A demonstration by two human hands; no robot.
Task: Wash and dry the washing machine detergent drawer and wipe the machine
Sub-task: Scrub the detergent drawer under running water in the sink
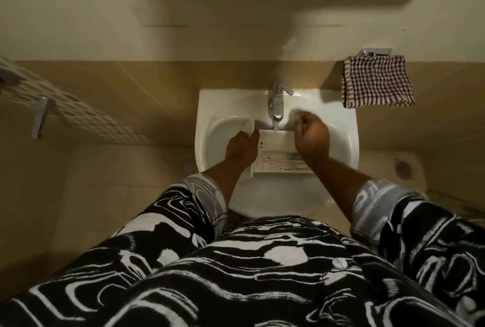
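Left grip point(241, 147) clasps the white plastic detergent drawer point(278, 143), stained reddish-brown, in the white ceramic sink point(210, 106) under the chrome tap point(277, 106) and its stream; right grip point(312, 137) is curled and blurred, its hold unclear.

We stand in a small tiled bathroom.
We look down on a white sink point(210, 106) fixed to the wall, water running from its chrome tap point(277, 101). Brown tiles point(131, 85) cover the lower wall and pale ones the floor, where a round drain point(187, 165) sits. A checked towel point(378, 80) hangs from a metal holder point(375, 51) just beside the sink.
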